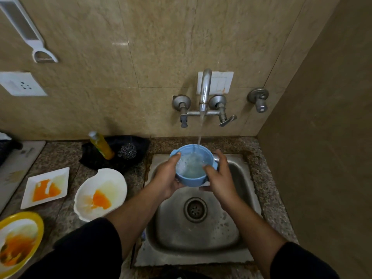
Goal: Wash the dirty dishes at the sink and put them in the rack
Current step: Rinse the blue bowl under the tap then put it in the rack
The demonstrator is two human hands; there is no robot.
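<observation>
Both hands are holding a round blue plastic bowl above the back edge of the steel sink, under the running chrome tap. The left hand is gripping its left wall with the thumb on the rim, and the right hand is clasping its right side.

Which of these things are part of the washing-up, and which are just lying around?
In the job: blue bowl, left hand, right hand, tap, sink, soap bottle, scrubber, white bowl, square plate, yellow bowl.
Lying about: peeler, wall socket, black cloth.
</observation>
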